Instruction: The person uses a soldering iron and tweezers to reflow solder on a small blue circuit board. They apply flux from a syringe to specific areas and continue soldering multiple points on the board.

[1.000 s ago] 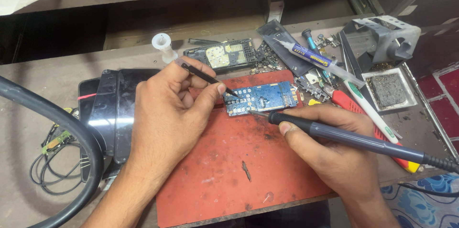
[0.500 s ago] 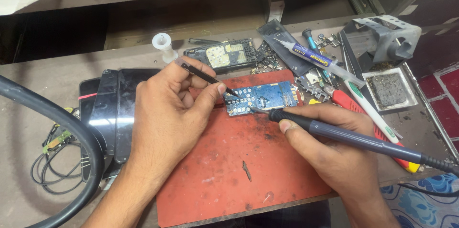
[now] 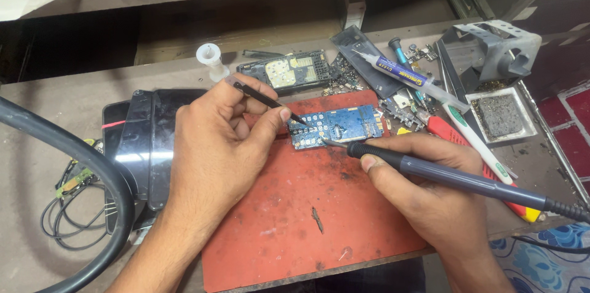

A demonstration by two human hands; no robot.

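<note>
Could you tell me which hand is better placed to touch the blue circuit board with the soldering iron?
Right: the right hand grips the dark soldering iron, tip at the blue circuit board; the left hand holds black tweezers.

Worn brown workbench [image 3: 49, 102], red mat [image 3: 307, 225], black device [image 3: 138, 145], sponge tray [image 3: 501, 116]

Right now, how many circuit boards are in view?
2: the blue circuit board on the red mat between both hands, and a dark board behind it. Others may hide among the clutter.

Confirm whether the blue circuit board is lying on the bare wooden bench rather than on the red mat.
No. The blue circuit board lies on the red mat, at its far edge, with the soldering iron tip touching it.
</note>
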